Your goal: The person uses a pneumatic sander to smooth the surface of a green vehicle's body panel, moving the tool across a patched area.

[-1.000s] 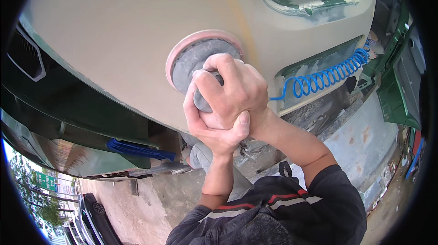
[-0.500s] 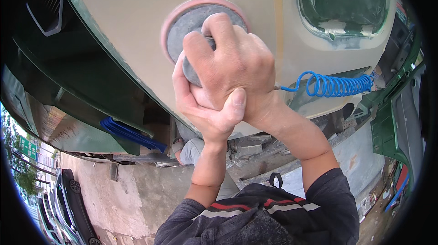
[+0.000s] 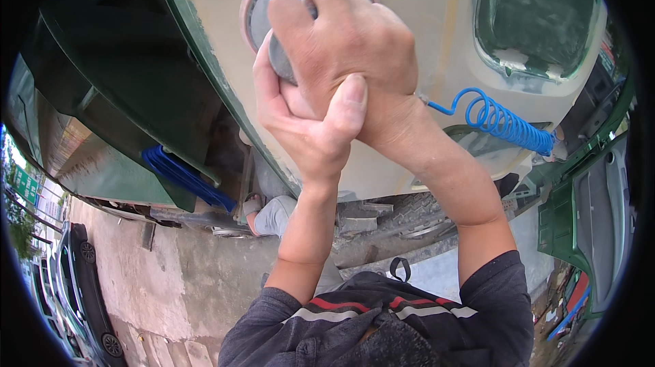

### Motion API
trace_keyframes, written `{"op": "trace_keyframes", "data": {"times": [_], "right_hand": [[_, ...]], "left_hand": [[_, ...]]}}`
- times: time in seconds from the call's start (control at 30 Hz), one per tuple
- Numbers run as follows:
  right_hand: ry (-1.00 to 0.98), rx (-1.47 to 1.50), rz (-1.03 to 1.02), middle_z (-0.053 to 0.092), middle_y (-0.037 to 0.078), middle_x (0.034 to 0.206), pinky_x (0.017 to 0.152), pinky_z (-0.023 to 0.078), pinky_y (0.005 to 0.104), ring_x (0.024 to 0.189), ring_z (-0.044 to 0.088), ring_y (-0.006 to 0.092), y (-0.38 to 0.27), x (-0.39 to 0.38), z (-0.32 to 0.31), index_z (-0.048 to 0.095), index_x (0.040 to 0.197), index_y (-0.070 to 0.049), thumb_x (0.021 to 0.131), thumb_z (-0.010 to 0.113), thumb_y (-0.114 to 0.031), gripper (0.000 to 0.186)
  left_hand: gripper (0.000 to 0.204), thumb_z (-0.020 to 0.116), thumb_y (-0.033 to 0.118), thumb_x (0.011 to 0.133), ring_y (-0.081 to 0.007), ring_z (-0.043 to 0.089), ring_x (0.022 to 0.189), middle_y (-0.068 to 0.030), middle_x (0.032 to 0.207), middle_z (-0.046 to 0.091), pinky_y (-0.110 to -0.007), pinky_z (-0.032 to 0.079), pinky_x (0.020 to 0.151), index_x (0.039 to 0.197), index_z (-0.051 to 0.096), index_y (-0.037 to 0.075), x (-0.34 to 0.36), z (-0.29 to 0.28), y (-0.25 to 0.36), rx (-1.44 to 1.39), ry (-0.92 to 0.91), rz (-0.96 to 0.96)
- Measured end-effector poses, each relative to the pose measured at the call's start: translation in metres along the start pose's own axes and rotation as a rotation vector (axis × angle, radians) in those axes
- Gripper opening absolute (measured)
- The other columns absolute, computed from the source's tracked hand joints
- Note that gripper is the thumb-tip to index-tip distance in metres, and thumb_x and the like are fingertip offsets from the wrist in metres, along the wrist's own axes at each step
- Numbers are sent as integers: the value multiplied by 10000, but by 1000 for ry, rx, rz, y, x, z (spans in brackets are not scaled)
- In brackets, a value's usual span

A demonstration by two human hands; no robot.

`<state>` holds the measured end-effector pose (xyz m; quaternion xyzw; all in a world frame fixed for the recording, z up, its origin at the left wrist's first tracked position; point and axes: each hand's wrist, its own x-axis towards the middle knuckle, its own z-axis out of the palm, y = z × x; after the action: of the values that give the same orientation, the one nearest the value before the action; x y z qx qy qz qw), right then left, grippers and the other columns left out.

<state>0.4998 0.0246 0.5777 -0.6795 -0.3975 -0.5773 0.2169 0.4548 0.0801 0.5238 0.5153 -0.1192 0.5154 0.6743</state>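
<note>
Both my hands are closed around a round air sander (image 3: 278, 60) with a grey body and a pink-rimmed disc. Its disc lies flat against a cream-coloured vehicle body panel (image 3: 213, 32). From above, my right hand (image 3: 358, 43) grips the sander, its fingers bent over the top. My left hand (image 3: 300, 121) wraps the sander's lower side, and its thumb lies over the heel of the right hand. A blue coiled air hose (image 3: 505, 122) runs from beside my right wrist to the right. The sander's handle is mostly hidden under my hands.
A dark green window recess (image 3: 535, 15) is at the upper right. On the left is a dark green opening with a blue bundle (image 3: 184, 176) hanging inside. A green door (image 3: 580, 203) stands at the right. Parked cars (image 3: 85, 292) are at the lower left.
My hands and the sander have shifted up in the picture. Against the panel, the sander sits farther from the tan stripe and window recess. Both hands keep their grip; the hose hangs more slanted.
</note>
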Motion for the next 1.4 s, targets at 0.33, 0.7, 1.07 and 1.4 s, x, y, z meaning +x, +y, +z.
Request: {"op": "trace_keyframes", "data": {"times": [0.33,0.7,1.07,1.4], "right_hand": [[-29,-8,-15,590,80,891,539,514,374,643,637,245,32,-33,-31,626,876,-133,667,734,-191,242],[-135,15,-194,554,61,834,509,478,328,595,575,200,-30,-66,17,583,814,-133,713,703,-218,179],[56,-193,-15,658,213,956,712,564,496,860,690,429,66,100,-55,632,972,-28,767,735,-264,330],[-74,-53,-200,574,106,847,524,535,387,633,666,276,40,6,-31,588,853,-100,689,731,-204,241]], "left_hand": [[923,879,337,662,-256,642,1174,-177,1266,641,-377,509,1042,1395,501,-77,-39,30,-31,87,-36,131],[950,846,400,729,-278,610,1222,-199,1335,574,-419,496,1062,1433,423,-77,-76,-34,-40,-96,243,-4],[585,803,280,833,-213,679,1058,-136,1127,686,-326,547,920,1254,605,-76,68,87,42,-143,-119,239],[802,834,291,761,-233,625,1175,-158,1290,616,-384,512,1026,1390,504,-83,-15,49,-18,-166,49,93]]}}
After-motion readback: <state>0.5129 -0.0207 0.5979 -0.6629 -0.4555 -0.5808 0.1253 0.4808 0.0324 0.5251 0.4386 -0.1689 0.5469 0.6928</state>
